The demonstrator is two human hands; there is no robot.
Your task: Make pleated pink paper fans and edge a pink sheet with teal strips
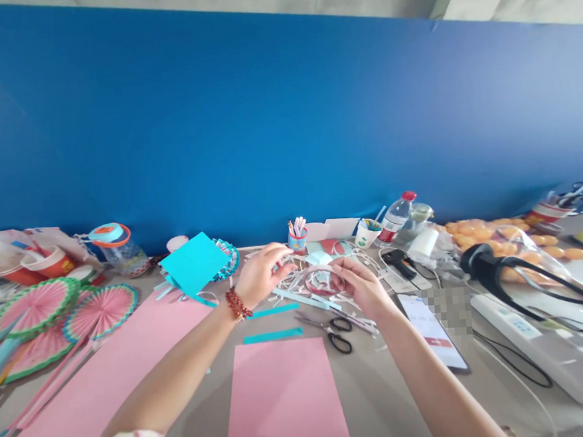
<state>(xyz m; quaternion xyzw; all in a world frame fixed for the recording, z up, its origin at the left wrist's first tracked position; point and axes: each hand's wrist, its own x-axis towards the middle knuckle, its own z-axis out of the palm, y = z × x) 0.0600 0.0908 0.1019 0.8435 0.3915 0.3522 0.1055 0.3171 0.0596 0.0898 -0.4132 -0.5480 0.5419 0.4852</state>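
Observation:
My right hand (360, 280) pinches the rim of a roll of tape (317, 268), a thin pale ring held above the table. To its left, my left hand (265, 270) hovers with thumb and fingers apart, and nothing shows between them. A red bead bracelet circles that wrist. Below the hands lie black-handled scissors (337, 333), partly spread, beside two narrow blue paper strips (274, 336). Nearest to me is a square pink paper sheet (285, 398), flat on the table. White scraps and tangled strips lie behind the roll.
Pink pleated paper fans (101, 312) lie at the left by a long pink sheet (117, 370). Blue paper (195, 262) rests behind my left hand. A pen cup (297, 238) and a bottle (396, 218) stand at the back. A phone (437, 335) and power strip (530, 341) are right.

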